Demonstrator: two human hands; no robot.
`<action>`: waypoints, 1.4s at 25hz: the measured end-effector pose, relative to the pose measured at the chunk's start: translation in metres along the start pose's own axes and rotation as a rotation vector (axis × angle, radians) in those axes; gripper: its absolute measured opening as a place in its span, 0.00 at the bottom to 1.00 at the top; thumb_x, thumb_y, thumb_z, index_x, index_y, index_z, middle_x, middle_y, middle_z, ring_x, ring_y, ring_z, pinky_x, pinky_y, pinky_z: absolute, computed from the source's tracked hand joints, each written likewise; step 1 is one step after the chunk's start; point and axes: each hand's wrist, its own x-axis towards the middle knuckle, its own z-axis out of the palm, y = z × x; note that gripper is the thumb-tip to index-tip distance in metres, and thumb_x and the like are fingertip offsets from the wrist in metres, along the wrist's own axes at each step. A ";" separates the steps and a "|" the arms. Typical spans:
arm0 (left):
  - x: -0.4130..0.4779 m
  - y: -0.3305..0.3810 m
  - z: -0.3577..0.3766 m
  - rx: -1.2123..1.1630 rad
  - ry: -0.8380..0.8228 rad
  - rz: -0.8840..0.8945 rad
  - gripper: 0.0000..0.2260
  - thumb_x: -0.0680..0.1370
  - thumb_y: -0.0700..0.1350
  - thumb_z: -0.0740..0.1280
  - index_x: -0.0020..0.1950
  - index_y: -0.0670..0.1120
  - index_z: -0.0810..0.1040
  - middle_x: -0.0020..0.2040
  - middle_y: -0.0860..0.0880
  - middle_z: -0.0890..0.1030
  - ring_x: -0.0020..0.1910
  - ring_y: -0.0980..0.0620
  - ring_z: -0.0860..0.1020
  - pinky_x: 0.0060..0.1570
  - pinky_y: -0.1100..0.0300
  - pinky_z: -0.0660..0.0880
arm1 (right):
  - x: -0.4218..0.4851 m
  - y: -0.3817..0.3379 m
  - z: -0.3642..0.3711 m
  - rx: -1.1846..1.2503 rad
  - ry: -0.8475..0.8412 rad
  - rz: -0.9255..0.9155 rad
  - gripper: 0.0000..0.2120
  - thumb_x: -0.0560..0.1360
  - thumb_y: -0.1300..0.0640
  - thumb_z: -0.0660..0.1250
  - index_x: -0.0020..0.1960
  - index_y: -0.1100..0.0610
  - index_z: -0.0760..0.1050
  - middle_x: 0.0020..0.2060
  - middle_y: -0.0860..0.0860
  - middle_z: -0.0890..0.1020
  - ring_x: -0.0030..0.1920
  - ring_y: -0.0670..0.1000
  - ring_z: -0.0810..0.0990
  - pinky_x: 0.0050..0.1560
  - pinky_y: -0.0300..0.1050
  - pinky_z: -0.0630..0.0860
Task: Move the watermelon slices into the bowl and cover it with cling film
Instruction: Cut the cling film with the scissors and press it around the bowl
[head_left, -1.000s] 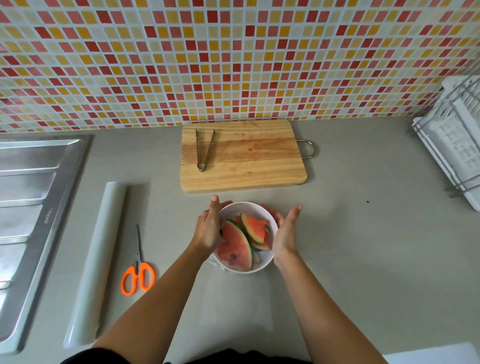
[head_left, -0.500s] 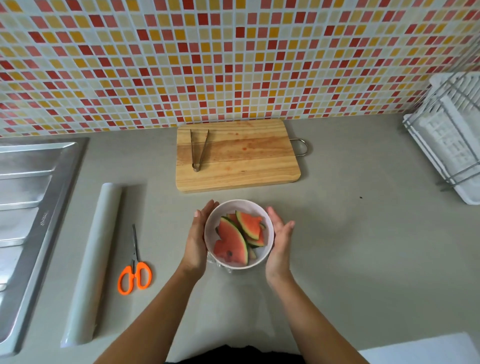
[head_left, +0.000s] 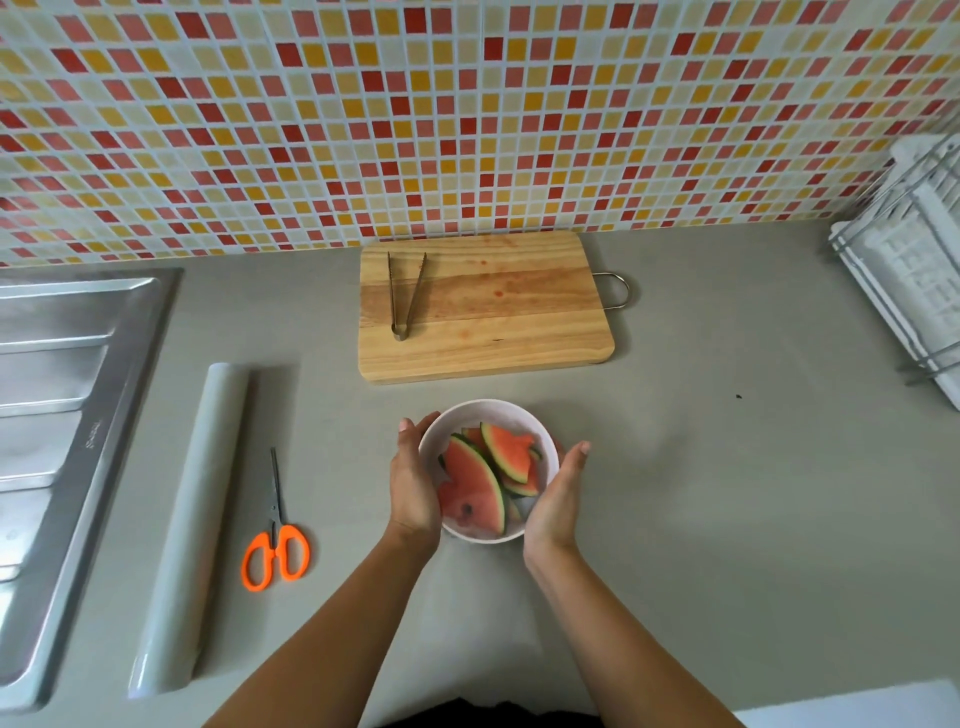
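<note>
A white bowl (head_left: 488, 408) stands on the grey counter, just in front of the cutting board. Several watermelon slices (head_left: 475, 483) with green rinds lie inside it. My left hand (head_left: 413, 480) presses flat against the bowl's left side, fingers straight and together. My right hand (head_left: 556, 499) cups the near right side in the same way. A faint sheen lies across the bowl's top; I cannot tell whether it is film. The cling film roll (head_left: 195, 519) lies lengthwise on the counter to the left, apart from both hands.
Orange-handled scissors (head_left: 275, 545) lie between the roll and the bowl. Metal tongs (head_left: 405, 296) rest on the wooden cutting board (head_left: 493, 322) by the tiled wall. A steel sink drainer (head_left: 57, 415) is at the left, a white dish rack (head_left: 914, 270) at the right.
Both hands have slid from the bowl's far rim back along its sides and closed in against it. The loose film seen at the bowl's near left base no longer shows.
</note>
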 end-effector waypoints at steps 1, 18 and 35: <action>-0.002 0.000 0.001 -0.004 0.008 -0.025 0.25 0.81 0.60 0.48 0.49 0.54 0.84 0.46 0.48 0.85 0.51 0.49 0.82 0.48 0.54 0.77 | 0.000 0.000 0.001 -0.019 0.029 0.018 0.31 0.76 0.34 0.44 0.48 0.51 0.80 0.44 0.49 0.85 0.47 0.47 0.83 0.46 0.37 0.77; -0.013 0.043 -0.011 -0.200 -0.155 0.041 0.32 0.80 0.62 0.45 0.58 0.42 0.79 0.54 0.37 0.82 0.55 0.42 0.80 0.52 0.52 0.77 | -0.025 -0.027 0.035 -0.182 0.077 0.086 0.27 0.74 0.33 0.50 0.39 0.49 0.80 0.39 0.48 0.85 0.42 0.49 0.82 0.44 0.46 0.76; -0.005 0.058 0.003 0.234 0.164 -0.060 0.33 0.75 0.68 0.49 0.60 0.45 0.77 0.54 0.44 0.81 0.54 0.44 0.78 0.59 0.48 0.73 | -0.022 -0.036 0.034 -0.110 0.053 0.074 0.22 0.77 0.40 0.49 0.44 0.49 0.77 0.45 0.49 0.82 0.48 0.50 0.80 0.52 0.45 0.72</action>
